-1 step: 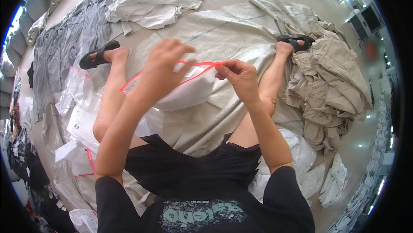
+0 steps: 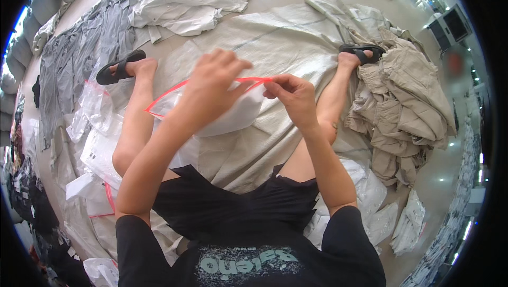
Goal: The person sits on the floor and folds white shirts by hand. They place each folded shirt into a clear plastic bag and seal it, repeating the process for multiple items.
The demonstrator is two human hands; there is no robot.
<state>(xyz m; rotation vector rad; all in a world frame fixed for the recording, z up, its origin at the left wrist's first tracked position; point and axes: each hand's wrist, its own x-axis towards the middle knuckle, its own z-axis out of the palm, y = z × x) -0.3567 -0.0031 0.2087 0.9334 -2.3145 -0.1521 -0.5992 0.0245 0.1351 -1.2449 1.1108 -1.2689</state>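
A clear plastic zip bag [image 2: 238,118] with a red strip along its mouth hangs between my legs, over the pale woven sheet. My right hand [image 2: 291,95] is closed in a pinch on the right end of the red strip. My left hand [image 2: 211,87], slightly blurred, is over the bag's mouth, its fingers apart and the thumb close to the strip. It hides the middle of the mouth, and I cannot tell whether it touches the bag. The left corner of the red strip juts out beyond my left wrist.
Beige folded garments [image 2: 399,109] are heaped by my right foot. Grey garments [image 2: 84,56] and a white garment [image 2: 180,3] lie at the far left. More plastic bags [image 2: 98,149] lie beside my left leg, and packed clear bags [image 2: 365,186] by my right thigh. The woven sheet [image 2: 275,30] covers the floor ahead.
My left hand has shifted a little to the right along the bag's mouth. My right hand keeps its pinch on the strip.
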